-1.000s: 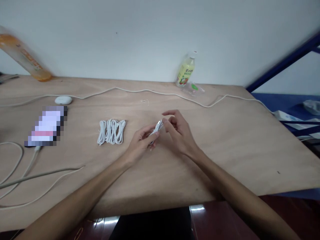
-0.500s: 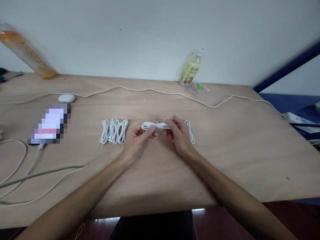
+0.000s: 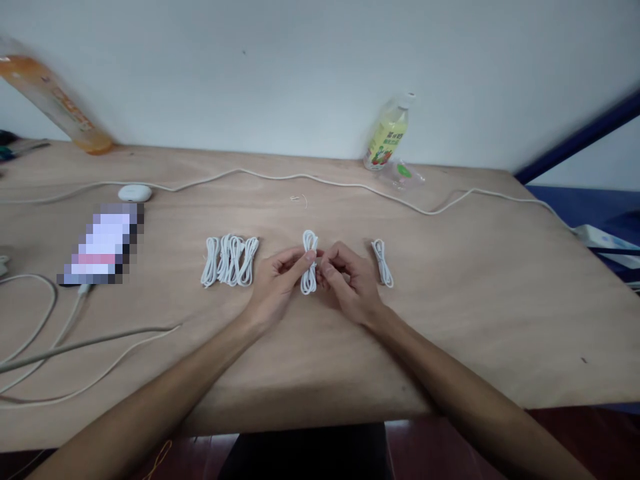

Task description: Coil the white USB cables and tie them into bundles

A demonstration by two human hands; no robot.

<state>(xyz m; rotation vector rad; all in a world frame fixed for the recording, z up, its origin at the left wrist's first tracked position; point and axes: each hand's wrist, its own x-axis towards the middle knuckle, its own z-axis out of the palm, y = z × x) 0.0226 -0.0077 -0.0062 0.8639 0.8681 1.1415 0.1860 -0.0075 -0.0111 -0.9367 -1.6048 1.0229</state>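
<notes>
A white coiled cable (image 3: pixel 309 280), bundled at its middle, is held lengthwise away from me in my left hand (image 3: pixel 275 283), the thumb pressed on its centre. My right hand (image 3: pixel 353 280) is just to the right of the bundle, its thumb and fingers pinched together beside the cable's middle. Whatever lies between those fingertips is too small or hidden to name. To the left, several bundled white cables (image 3: pixel 230 261) lie side by side. Another bundled white cable (image 3: pixel 383 264) rests on the table right of my right hand.
A phone (image 3: pixel 103 247) on a charging cable and a white earbud case (image 3: pixel 135 193) lie left on the wooden table (image 3: pixel 475 300). Behind stand an orange bottle (image 3: pixel 55 100) and a yellow-green bottle (image 3: pixel 387 137), near a clear wrapper (image 3: pixel 403 175). A long white cord (image 3: pixel 300 177) crosses the back.
The held cable bundle has turned from lying crosswise to pointing away from me. My right hand has let go of its right end and pinches beside its middle.
</notes>
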